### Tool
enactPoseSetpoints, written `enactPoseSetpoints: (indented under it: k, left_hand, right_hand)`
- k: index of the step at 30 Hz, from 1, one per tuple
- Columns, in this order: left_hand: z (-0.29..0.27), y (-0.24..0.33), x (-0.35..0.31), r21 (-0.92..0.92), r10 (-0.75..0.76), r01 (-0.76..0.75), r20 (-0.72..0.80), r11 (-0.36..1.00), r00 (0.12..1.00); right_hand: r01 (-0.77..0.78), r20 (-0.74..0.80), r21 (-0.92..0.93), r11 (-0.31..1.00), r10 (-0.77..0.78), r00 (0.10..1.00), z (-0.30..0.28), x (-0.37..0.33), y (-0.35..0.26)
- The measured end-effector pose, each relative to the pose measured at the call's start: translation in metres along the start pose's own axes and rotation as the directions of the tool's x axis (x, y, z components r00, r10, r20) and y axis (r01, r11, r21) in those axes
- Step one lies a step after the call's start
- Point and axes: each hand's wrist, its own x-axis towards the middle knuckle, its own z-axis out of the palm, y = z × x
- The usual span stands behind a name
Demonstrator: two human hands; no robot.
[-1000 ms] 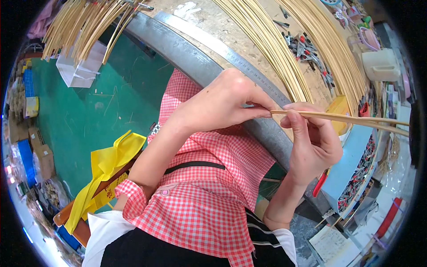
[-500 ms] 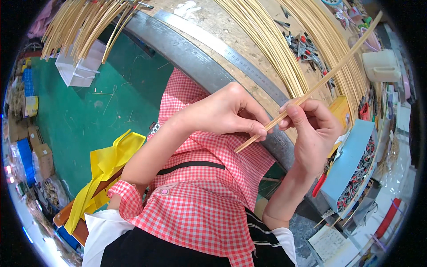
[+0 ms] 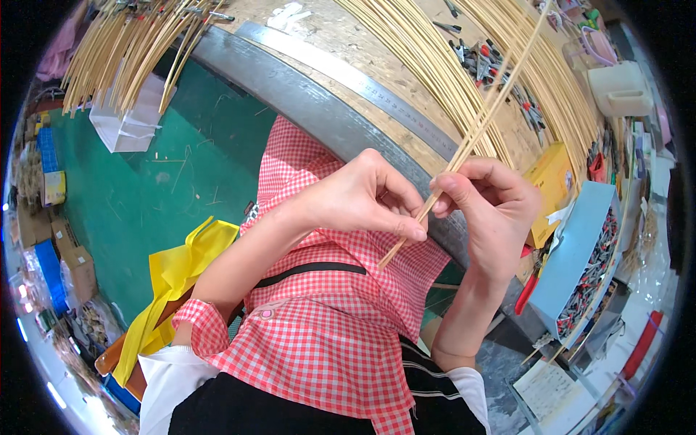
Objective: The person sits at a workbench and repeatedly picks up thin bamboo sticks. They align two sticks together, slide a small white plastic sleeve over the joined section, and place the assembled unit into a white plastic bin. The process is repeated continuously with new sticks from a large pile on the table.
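A few long, thin bamboo strips (image 3: 475,130) slant across in front of me, held in both hands above my checked apron (image 3: 304,312). My left hand (image 3: 362,196) pinches them between thumb and fingers near the lower end, which sticks out below it. Just above, my right hand (image 3: 500,210) grips the same strips with bent fingers. Their upper parts spread slightly apart toward the top right. Past my hands, a steel ruler (image 3: 348,76) lies along the workbench's metal edge (image 3: 283,90).
More bamboo strips (image 3: 417,61) lie on the bench, beside small clips (image 3: 486,65). Other strips (image 3: 123,65) overhang the bench at upper left, above a white box (image 3: 123,119). At right are a yellow box (image 3: 551,181), a blue box (image 3: 573,243) of clips and a white jug (image 3: 620,90).
The strips have tilted steeper and now show as separate at the upper end. Both hands have shifted slightly down and left, still gripping them.
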Motion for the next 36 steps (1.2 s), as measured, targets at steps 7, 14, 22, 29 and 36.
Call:
enactPoseSetpoints:
  k: [7, 14, 22, 29, 36]
  left_hand:
    - [0.002, -0.007, 0.000, 0.139, 0.060, -0.054, -0.044, 0.989, 0.997]
    - [0.000, -0.007, -0.002, 0.170, 0.074, -0.066, -0.043, 0.983, 0.996]
    - [0.003, -0.005, -0.001, 0.335, 0.135, -0.103, -0.074, 0.936, 0.988]
    - [0.017, 0.001, -0.005, 0.460, 0.338, -0.170, -0.312, 0.872, 0.888]
    - [0.019, 0.008, -0.002, 0.684, 0.544, -0.292, -0.181, 0.668, 0.819]
  right_hand:
    - [-0.034, 0.010, -0.011, 0.999, 0.034, 0.999, 0.000, -0.001, 0.006]
    - [-0.012, 0.014, -0.013, 1.000, 0.012, 1.000, -0.001, -0.001, 0.009]
    - [0.067, -0.032, -0.032, 0.997, -0.068, 0.997, 0.000, -0.004, 0.012]
    - [0.194, -0.160, -0.007, 0.981, -0.193, 0.968, 0.004, -0.004, 0.017]
    - [0.264, -0.215, 0.023, 0.964, -0.253, 0.943, 0.005, -0.006, 0.019]
